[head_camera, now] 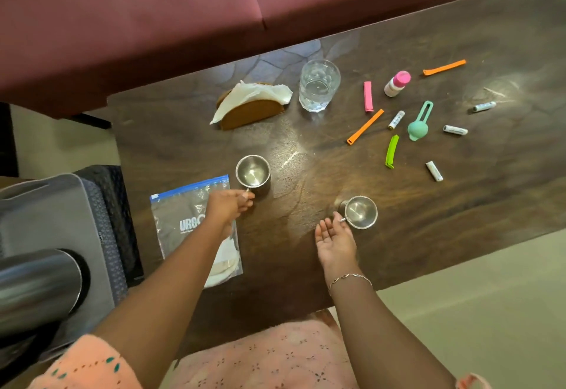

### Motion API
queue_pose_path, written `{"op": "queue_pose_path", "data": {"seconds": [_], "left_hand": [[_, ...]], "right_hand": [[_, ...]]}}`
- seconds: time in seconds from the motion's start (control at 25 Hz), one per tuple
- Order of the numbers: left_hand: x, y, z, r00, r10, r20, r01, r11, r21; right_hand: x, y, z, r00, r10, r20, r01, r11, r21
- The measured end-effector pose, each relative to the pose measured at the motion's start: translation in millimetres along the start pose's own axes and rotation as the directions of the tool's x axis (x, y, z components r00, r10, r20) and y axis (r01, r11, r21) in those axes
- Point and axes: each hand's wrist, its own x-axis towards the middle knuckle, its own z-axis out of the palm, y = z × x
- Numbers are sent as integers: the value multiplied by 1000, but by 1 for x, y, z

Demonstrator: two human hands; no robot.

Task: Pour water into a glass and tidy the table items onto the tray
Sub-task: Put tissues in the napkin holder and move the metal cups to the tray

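Steel cup [253,174] handle pinched in your left hand [228,206]; right hand [335,240] loose-fingered, holding nothing, second cup [360,212] just beside its fingertips. Risk: thin-handle pinch may let cup swing and tip; glass [318,85] stands well beyond your fingertips.

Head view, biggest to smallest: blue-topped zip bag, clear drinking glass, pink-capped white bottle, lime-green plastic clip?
1. blue-topped zip bag
2. clear drinking glass
3. pink-capped white bottle and lime-green plastic clip: too alike to rank.
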Motion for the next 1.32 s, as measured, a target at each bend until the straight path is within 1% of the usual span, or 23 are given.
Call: {"op": "queue_pose_path", "data": {"seconds": [0.08, 0.16, 0.28, 0.36, 0.44, 0.56, 0.64, 0.76, 0.88, 0.96, 1.04, 1.16, 1.32], "left_hand": [[-5, -8, -14, 1000, -6, -6, 6, 998, -68], [-9, -13, -29, 1000, 0, 12, 1, 995, -97], [-19, -16, -63, 999, 1, 42, 6, 987, -162], [-30, -13, -92, 999, 2, 32, 5, 977, -215], [-43, -11, -131, 1000, 10, -4, -11, 965, -262], [-58, -14, -194, 998, 8, -67, -27, 956, -291], [-65, -16, -236, 993, -11, -117, -27, 949, -315], [-77, -11, -307, 981, -58, -187, -22, 917, -397], [-82, -12, -387, 970, -65, -235, -47, 895, -443], [-75, -20, -435, 960, -54, -275, -71, 902, -426], [-60, -33, -469, 950, -57, -306, -68, 921, -384], [-21, -61, -499, 943, -96, -320, -21, 939, -343], [31, -94, -504, 953, -165, -254, 59, 924, -378]], "right_hand": [[0, 2, 1, 992, -104, -65, 103, 994, -21], [-4, 6, 0, 977, -194, -91, 191, 981, -39], [-24, 21, 1, 958, -286, -30, 279, 949, -144], [-47, 40, 10, 955, -292, 61, 298, 928, -223], [-75, 73, 30, 954, -244, 171, 287, 911, -296], [-115, 137, 69, 945, -103, 310, 224, 895, -385], [-138, 179, 95, 918, -5, 397, 200, 871, -450], [-169, 234, 132, 860, 105, 499, 223, 803, -553], [-193, 285, 165, 815, 201, 543, 235, 742, -628], [-198, 319, 183, 790, 246, 562, 254, 703, -665], [-197, 351, 195, 784, 273, 557, 268, 662, -700], [-188, 393, 213, 792, 292, 536, 278, 609, -743], [-169, 431, 229, 809, 289, 512, 294, 555, -778]]}}
